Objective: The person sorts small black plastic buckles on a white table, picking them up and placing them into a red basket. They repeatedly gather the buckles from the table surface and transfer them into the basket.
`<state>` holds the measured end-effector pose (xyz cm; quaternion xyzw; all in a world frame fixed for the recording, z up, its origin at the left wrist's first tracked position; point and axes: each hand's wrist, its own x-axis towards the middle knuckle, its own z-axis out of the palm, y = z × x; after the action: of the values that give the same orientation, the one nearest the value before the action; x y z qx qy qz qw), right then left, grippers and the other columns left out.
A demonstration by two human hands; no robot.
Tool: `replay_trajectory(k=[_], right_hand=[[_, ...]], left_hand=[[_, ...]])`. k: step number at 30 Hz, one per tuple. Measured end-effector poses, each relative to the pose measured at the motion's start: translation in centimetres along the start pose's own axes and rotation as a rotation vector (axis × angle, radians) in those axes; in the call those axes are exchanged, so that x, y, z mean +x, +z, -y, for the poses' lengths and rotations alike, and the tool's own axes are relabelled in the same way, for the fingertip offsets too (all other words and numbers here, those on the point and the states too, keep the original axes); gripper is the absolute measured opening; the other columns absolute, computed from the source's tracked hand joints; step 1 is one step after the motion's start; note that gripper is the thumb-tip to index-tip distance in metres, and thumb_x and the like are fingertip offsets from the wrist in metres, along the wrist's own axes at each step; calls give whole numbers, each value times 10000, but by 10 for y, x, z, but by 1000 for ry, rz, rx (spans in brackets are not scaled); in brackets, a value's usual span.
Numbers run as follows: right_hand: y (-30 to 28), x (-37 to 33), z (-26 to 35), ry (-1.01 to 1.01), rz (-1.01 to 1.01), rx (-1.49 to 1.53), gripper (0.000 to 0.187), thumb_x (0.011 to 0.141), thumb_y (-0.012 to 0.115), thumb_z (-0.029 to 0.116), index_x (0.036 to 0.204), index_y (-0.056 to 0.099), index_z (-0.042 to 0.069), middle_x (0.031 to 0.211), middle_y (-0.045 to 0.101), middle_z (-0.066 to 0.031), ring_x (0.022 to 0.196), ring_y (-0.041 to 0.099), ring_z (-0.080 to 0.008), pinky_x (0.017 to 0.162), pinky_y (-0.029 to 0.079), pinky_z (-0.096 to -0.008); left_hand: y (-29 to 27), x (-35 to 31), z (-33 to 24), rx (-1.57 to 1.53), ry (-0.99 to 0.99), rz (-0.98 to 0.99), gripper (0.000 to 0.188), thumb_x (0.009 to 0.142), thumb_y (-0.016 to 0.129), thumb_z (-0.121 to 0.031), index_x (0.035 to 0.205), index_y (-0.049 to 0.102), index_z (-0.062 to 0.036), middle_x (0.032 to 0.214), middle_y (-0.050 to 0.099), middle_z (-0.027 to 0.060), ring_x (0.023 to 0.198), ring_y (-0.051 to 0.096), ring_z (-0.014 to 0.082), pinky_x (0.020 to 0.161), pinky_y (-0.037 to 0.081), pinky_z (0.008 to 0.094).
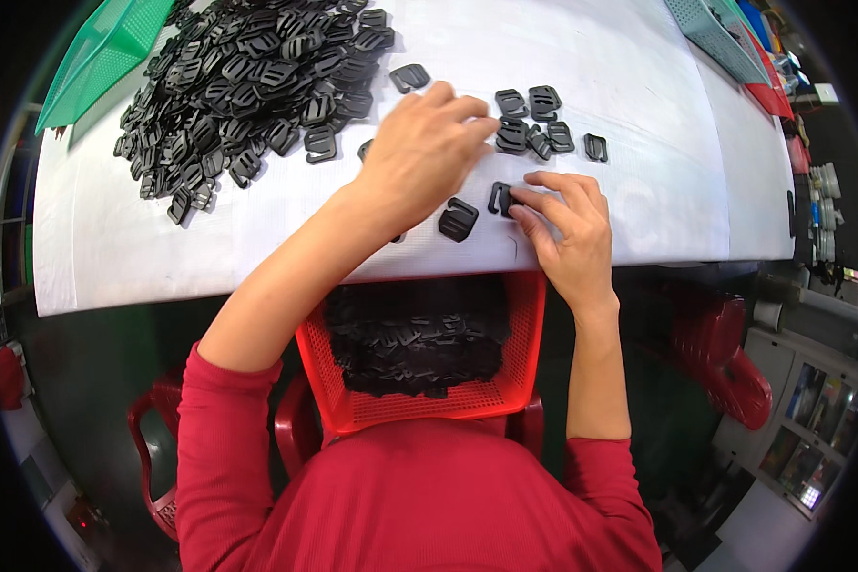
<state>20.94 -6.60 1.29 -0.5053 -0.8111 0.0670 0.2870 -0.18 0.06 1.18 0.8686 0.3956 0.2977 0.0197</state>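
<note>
My right hand (574, 229) is at the table's near edge, thumb and fingertips closed on the right side of a black plastic strap buckle (499, 198). My left hand (427, 143) reaches over the table to the left of a small cluster of black buckles (512, 135). Its fingers bend downward and are slightly blurred; whether anything is under them is hidden. Between the hands and the near edge lies another dark buckle (459, 220). One loose buckle (410, 77) rests just beyond my left hand, and a single buckle (595, 147) sits to the right of the cluster.
A large heap of black buckles (248, 86) covers the table's far left. Below the edge, a red basket (419, 405) full of black pieces stands against my body. Green basket (105, 62) at far left; pale green basket (720, 38) at far right. Red chairs (725, 357) stand around.
</note>
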Motion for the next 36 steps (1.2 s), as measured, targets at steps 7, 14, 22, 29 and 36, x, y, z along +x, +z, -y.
replay_trajectory(k=[7,14,22,29,36], right_hand=[[15,29,-33,-31,-192,-228,236,772,760,158,1003,741,113,1055,706,5,982,596,-200,810,439,-349],[-7,10,-24,261,-72,162,168,825,725,127,991,751,126,847,712,1,828,614,-199,773,434,-349],[-1,26,-50,-30,-102,-85,220,796,721,112,1014,749,120,1015,713,35,971,601,-193,825,444,-360],[-12,14,-48,175,-57,105,170,832,721,163,992,757,117,949,727,-21,898,622,-221,872,442,-377],[-15,17,-92,102,-169,-99,227,827,738,205,1040,756,128,998,731,-15,994,632,-226,916,441,-349]], left_hand=[[27,16,-10,20,20,47,260,837,701,-177,1073,722,-72,1042,703,24,921,599,231,808,516,350],[-5,7,-23,-220,-425,259,188,867,698,-177,1031,755,-103,860,695,53,881,622,246,760,521,372],[44,53,-6,-33,-25,-27,203,883,650,-180,1035,748,-86,1087,702,24,956,597,258,845,499,379],[50,50,-1,-85,57,117,273,861,680,-193,1116,723,-107,1144,679,27,1013,584,266,885,479,395],[29,21,-1,-68,15,105,295,827,739,-194,1101,728,-83,996,671,66,960,592,250,851,489,369]])
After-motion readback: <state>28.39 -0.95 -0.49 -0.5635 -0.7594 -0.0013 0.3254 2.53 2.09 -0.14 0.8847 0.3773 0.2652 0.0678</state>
